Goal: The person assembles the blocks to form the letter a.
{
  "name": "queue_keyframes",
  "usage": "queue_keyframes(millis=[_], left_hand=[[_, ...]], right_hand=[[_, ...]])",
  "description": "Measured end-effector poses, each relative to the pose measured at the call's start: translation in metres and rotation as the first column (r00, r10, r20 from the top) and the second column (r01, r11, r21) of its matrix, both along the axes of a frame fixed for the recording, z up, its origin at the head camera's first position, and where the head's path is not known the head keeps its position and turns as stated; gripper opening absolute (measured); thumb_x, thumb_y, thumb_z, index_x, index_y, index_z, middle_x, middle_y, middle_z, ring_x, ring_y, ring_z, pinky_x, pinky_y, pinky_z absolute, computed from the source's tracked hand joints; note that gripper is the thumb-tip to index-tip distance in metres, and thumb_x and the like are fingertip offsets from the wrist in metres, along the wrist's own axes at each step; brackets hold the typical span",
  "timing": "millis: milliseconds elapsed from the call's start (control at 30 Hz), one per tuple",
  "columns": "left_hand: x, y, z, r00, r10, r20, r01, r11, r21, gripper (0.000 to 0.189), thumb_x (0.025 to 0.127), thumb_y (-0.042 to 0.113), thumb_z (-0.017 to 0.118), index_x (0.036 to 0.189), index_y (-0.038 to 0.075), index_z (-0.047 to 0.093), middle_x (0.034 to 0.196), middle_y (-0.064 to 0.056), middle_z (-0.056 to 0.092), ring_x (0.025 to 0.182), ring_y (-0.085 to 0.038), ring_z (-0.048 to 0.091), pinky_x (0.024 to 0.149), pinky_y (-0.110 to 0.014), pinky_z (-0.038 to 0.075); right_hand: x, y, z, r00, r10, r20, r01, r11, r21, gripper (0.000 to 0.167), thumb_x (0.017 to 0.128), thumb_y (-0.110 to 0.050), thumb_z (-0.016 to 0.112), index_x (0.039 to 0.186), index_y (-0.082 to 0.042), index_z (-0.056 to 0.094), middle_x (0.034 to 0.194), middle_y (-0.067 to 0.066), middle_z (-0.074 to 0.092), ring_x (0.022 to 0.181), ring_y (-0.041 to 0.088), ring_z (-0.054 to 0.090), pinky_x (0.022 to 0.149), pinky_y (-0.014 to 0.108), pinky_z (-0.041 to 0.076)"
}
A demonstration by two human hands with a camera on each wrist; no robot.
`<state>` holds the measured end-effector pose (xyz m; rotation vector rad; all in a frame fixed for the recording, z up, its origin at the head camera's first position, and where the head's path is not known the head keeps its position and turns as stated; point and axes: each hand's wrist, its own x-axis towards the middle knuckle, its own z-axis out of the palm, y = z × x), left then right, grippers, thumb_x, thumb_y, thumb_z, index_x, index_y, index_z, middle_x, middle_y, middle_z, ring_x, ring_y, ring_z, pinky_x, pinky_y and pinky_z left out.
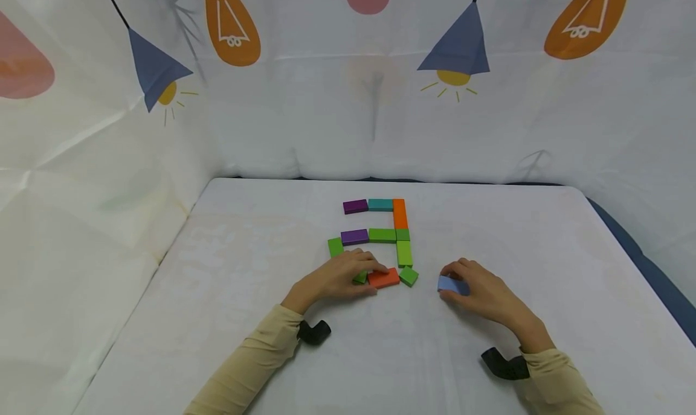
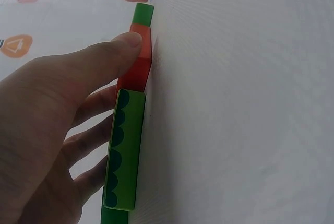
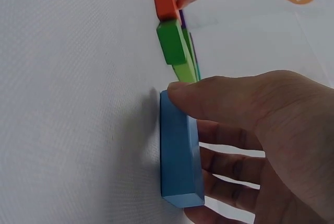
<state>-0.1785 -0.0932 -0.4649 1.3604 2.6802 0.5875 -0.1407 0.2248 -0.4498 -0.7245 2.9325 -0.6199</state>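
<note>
My right hand [image 1: 484, 294] holds a light blue block [image 1: 452, 285] low over the white table, thumb on its near side and fingertips on the far side. In the right wrist view this blue block [image 3: 180, 151] shows its long face. To the left, my left hand [image 1: 342, 276] pinches a red-orange block [image 1: 383, 278] in the front row, the thumb [image 2: 128, 40] on its near face. A small green block [image 1: 409, 276] sits off the right end of the red-orange one, turned at an angle. Part of another green block [image 1: 360, 276] shows under the left hand.
Behind the hands, purple [image 1: 355, 237] and green blocks [image 1: 382, 235] form a middle row. A dark purple block [image 1: 356, 206], a teal block [image 1: 380, 205] and an orange block [image 1: 400, 213] lie at the back. A light green block [image 1: 404, 254] continues the right side. White cloth walls surround the table.
</note>
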Motion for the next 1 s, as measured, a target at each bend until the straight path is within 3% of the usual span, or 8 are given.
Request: queue_keyframes(millis=[1000], left_hand=[[-0.0007,-0.0002,0.0000,1.000,-0.007,0.004,0.007,1.000,0.003,0.040,0.089,0.037,0.064,0.125,0.022,0.060,0.116,0.007,0.061,0.110,-0.009,0.052,0.097,-0.024,0.043]], right_hand=[[-0.0007,-0.0041,-0.0014,1.000,0.009,-0.019,-0.009,1.000,0.008,0.030,0.081,-0.027,0.074,0.105,-0.013,0.063,0.095,-0.005,0.061,0.085,0.008,0.057,0.075,0.033,0.052]])
